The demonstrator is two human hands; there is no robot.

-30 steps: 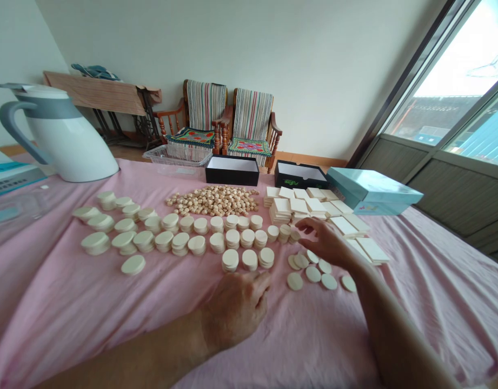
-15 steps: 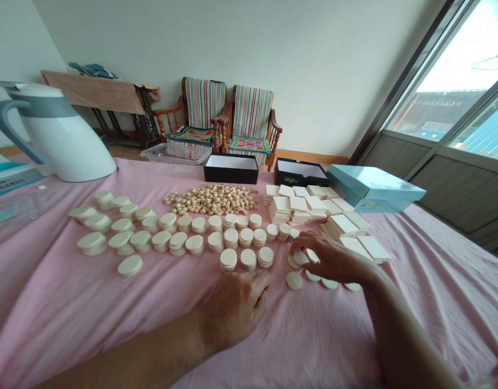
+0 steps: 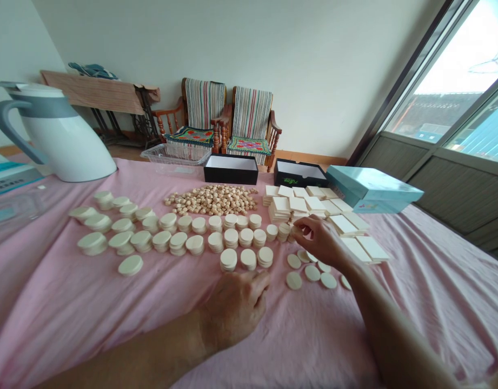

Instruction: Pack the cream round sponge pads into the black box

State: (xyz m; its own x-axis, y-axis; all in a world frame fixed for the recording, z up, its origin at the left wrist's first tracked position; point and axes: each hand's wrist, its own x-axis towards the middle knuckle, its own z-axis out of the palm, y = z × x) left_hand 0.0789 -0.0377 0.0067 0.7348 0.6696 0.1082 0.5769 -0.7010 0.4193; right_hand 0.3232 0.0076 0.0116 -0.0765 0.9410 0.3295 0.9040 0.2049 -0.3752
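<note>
1. Right of the frame's centre, my right hand (image 3: 319, 237) reaches over the pink-covered surface (image 3: 301, 335), fingers bent narrow at the end stack (image 3: 293, 230) of round wooden discs; from here I cannot tell whether they grip a disc or only touch it.
2. Just below centre, I see my left hand (image 3: 237, 302) resting, fingers curled inward, close under three short disc stacks (image 3: 228, 259); its underside is hidden, so I cannot tell whether it holds anything.
3. Below my right hand lie the loose discs (image 3: 312, 273), flat and scattered, a few overlapping, the rightmost partly covered by my forearm.
4. Across the middle and left of the frame, I view more disc stacks (image 3: 178, 243) in uneven rows.
5. Above those rows sits a heap of small wooden pieces (image 3: 212, 200); to its right, square tiles (image 3: 298, 204) stand in piles.
6. Farther up, I make out a clear plastic tray (image 3: 176, 155), two black boxes (image 3: 231, 175) and a pale blue box (image 3: 374, 189); a white jug (image 3: 78, 146) stands upper left.
</note>
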